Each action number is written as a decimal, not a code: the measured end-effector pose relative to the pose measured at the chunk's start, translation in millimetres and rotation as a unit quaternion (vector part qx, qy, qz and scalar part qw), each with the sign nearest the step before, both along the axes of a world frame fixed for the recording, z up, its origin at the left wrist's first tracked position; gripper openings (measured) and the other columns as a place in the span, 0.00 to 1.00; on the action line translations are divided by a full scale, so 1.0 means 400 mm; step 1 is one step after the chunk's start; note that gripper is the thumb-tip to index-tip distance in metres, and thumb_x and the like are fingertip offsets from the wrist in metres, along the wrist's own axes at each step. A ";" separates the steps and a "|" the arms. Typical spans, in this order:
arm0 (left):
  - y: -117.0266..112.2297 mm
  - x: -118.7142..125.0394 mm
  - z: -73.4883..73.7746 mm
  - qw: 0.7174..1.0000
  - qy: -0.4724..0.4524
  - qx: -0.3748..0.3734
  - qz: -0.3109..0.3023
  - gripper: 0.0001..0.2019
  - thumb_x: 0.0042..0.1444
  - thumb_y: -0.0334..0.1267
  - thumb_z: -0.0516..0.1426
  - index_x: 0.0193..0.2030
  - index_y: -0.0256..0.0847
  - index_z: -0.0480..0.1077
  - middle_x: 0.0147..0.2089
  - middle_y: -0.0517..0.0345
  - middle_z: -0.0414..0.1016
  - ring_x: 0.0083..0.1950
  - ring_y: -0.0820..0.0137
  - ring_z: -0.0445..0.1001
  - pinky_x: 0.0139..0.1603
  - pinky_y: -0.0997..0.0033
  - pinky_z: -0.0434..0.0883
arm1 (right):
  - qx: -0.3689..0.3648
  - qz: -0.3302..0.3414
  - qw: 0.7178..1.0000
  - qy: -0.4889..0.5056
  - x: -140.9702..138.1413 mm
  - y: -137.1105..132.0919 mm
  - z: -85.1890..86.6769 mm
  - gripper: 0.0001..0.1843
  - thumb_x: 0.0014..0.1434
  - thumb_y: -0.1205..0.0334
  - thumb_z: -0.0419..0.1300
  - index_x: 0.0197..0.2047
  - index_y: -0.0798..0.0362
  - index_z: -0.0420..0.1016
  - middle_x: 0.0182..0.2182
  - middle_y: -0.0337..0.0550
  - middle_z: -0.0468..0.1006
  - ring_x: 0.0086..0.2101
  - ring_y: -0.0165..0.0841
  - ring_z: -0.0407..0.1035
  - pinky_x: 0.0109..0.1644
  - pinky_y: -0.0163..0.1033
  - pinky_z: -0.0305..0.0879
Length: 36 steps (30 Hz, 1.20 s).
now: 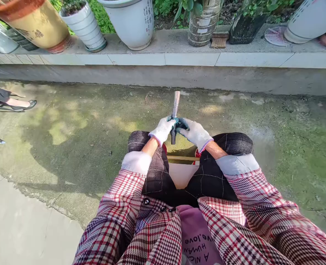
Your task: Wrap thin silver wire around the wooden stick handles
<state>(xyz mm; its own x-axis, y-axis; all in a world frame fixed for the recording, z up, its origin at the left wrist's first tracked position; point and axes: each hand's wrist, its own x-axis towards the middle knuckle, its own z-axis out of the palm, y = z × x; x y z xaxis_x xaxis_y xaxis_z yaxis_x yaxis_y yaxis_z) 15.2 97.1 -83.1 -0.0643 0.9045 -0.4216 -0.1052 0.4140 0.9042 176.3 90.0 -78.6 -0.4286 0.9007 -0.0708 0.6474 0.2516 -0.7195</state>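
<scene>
Left hand [163, 129] and right hand [196, 133], both gloved, are clasping a grey rod [175, 105] between them, fingers wrapping its lower part. Most of the rod is standing above the fists, a short end poking out below.

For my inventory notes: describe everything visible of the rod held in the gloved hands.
The rod is a slim, straight, grey cylinder with a dull sheen; its material is unclear. The far end looks cut flat and pale, the near end darker. It points away from the person, above the knees and off the ground. The gloved left hand and right hand both close around its lower half, and nothing else touches it.
</scene>
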 end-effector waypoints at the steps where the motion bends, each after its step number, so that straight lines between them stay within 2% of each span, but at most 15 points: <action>1: 0.000 -0.007 0.004 1.000 0.000 -0.001 0.000 0.05 0.59 0.35 0.62 0.35 0.37 0.71 0.23 0.67 0.67 0.24 0.78 0.64 0.28 0.78 0.67 | 0.004 -0.012 1.000 0.018 0.010 0.008 -0.005 0.16 0.63 0.59 0.60 0.53 0.52 0.78 0.48 0.49 0.84 0.48 0.44 0.78 0.55 0.48 0.72; 4: -0.005 -0.028 0.028 1.000 -0.006 0.002 -0.011 0.04 0.63 0.34 0.58 0.37 0.38 0.71 0.24 0.66 0.68 0.22 0.78 0.64 0.24 0.77 0.66 | -0.003 -0.087 0.995 0.056 0.038 0.037 -0.021 0.17 0.63 0.62 0.59 0.53 0.51 0.80 0.48 0.47 0.85 0.48 0.42 0.78 0.57 0.49 0.72; 7: -0.016 -0.050 0.063 0.998 0.012 0.024 -0.058 0.03 0.63 0.34 0.57 0.38 0.38 0.71 0.23 0.68 0.65 0.19 0.78 0.62 0.21 0.77 0.63 | -0.021 -0.134 0.987 0.087 0.049 0.054 -0.031 0.25 0.59 0.63 0.63 0.60 0.52 0.76 0.49 0.46 0.84 0.47 0.41 0.79 0.57 0.49 0.73; 11: -0.039 -0.077 0.113 0.972 0.146 0.068 -0.171 0.07 0.55 0.36 0.63 0.34 0.40 0.68 0.23 0.70 0.62 0.17 0.80 0.59 0.19 0.76 0.59 | -0.016 -0.077 0.994 0.074 0.029 0.040 -0.029 0.38 0.50 0.64 0.70 0.66 0.51 0.72 0.57 0.49 0.80 0.52 0.44 0.76 0.60 0.49 0.71; 13: -0.053 -0.089 0.136 0.948 0.208 0.098 -0.220 0.10 0.54 0.38 0.63 0.32 0.41 0.65 0.23 0.70 0.61 0.20 0.79 0.60 0.21 0.76 0.58 | -0.049 -0.020 0.997 0.058 0.014 0.024 -0.026 0.33 0.49 0.64 0.71 0.60 0.51 0.78 0.54 0.47 0.81 0.49 0.43 0.76 0.57 0.47 0.73; 15: -0.069 -0.101 0.155 0.924 0.250 0.138 -0.254 0.11 0.54 0.39 0.62 0.30 0.41 0.63 0.25 0.69 0.61 0.24 0.78 0.61 0.25 0.76 0.58 | -0.100 0.023 0.993 0.050 0.006 0.010 -0.027 0.20 0.50 0.64 0.69 0.48 0.51 0.84 0.42 0.43 0.84 0.38 0.39 0.77 0.47 0.42 0.74; 17: -0.087 -0.116 0.171 0.895 0.296 0.176 -0.284 0.11 0.55 0.40 0.61 0.30 0.40 0.64 0.27 0.68 0.62 0.28 0.77 0.62 0.30 0.75 0.59 | -0.135 0.045 0.988 0.054 0.008 0.005 -0.030 0.08 0.52 0.65 0.67 0.37 0.52 0.85 0.29 0.39 0.82 0.29 0.34 0.74 0.37 0.38 0.72; 20: -0.117 -0.137 0.192 0.827 0.407 0.177 -0.345 0.10 0.59 0.46 0.60 0.38 0.41 0.71 0.29 0.65 0.69 0.31 0.73 0.67 0.32 0.73 0.60 | -0.151 0.027 0.986 0.072 0.029 0.013 -0.034 0.08 0.56 0.63 0.62 0.33 0.54 0.84 0.24 0.38 0.80 0.25 0.31 0.71 0.30 0.35 0.67; 23: -0.138 -0.143 0.217 0.710 0.545 0.148 -0.420 0.15 0.63 0.50 0.58 0.51 0.45 0.74 0.34 0.60 0.77 0.33 0.67 0.74 0.32 0.70 0.59 | -0.134 -0.023 0.987 0.089 0.050 0.029 -0.033 0.10 0.58 0.59 0.61 0.34 0.56 0.82 0.27 0.41 0.81 0.28 0.32 0.71 0.30 0.35 0.67; 26: -0.140 -0.135 0.244 0.608 0.630 0.174 -0.451 0.16 0.68 0.51 0.53 0.53 0.46 0.73 0.41 0.53 0.81 0.37 0.62 0.78 0.32 0.68 0.61 | -0.121 -0.060 0.988 0.081 0.057 0.038 -0.030 0.12 0.60 0.56 0.62 0.34 0.56 0.81 0.29 0.41 0.81 0.27 0.32 0.70 0.30 0.36 0.68; 29: -0.136 -0.130 0.258 0.542 0.660 0.222 -0.470 0.14 0.71 0.45 0.51 0.54 0.44 0.72 0.44 0.48 0.81 0.42 0.59 0.80 0.35 0.66 0.64 | -0.103 -0.081 0.990 0.053 0.057 0.038 -0.026 0.09 0.59 0.59 0.63 0.35 0.54 0.82 0.31 0.42 0.83 0.28 0.32 0.72 0.33 0.37 0.70; 31: -0.140 -0.130 0.250 0.511 0.661 0.244 -0.493 0.12 0.70 0.39 0.51 0.54 0.42 0.73 0.44 0.46 0.80 0.44 0.57 0.81 0.38 0.64 0.66 | -0.088 -0.085 0.992 0.029 0.056 0.036 -0.020 0.08 0.58 0.61 0.63 0.37 0.53 0.83 0.32 0.42 0.84 0.31 0.33 0.74 0.36 0.38 0.71; 32: -0.142 -0.129 0.240 0.507 0.656 0.248 -0.501 0.13 0.70 0.36 0.51 0.54 0.42 0.73 0.44 0.45 0.80 0.44 0.56 0.81 0.39 0.63 0.67 | -0.083 -0.083 0.993 0.017 0.055 0.035 -0.016 0.08 0.58 0.61 0.64 0.38 0.52 0.84 0.32 0.41 0.84 0.31 0.34 0.74 0.37 0.38 0.70; 33: -0.144 -0.128 0.227 0.516 0.652 0.239 -0.502 0.13 0.70 0.35 0.50 0.53 0.41 0.74 0.44 0.44 0.81 0.45 0.55 0.81 0.41 0.62 0.68 | -0.079 -0.081 0.994 0.006 0.053 0.033 -0.012 0.07 0.57 0.61 0.65 0.38 0.52 0.84 0.31 0.41 0.84 0.31 0.34 0.74 0.38 0.38 0.70; 36: -0.132 -0.120 0.179 0.585 0.646 0.163 -0.462 0.11 0.68 0.32 0.52 0.50 0.39 0.75 0.43 0.42 0.81 0.46 0.54 0.82 0.45 0.61 0.69 | -0.077 -0.071 0.994 -0.021 0.045 0.027 -0.002 0.05 0.54 0.62 0.66 0.34 0.50 0.84 0.28 0.41 0.82 0.30 0.36 0.74 0.38 0.40 0.69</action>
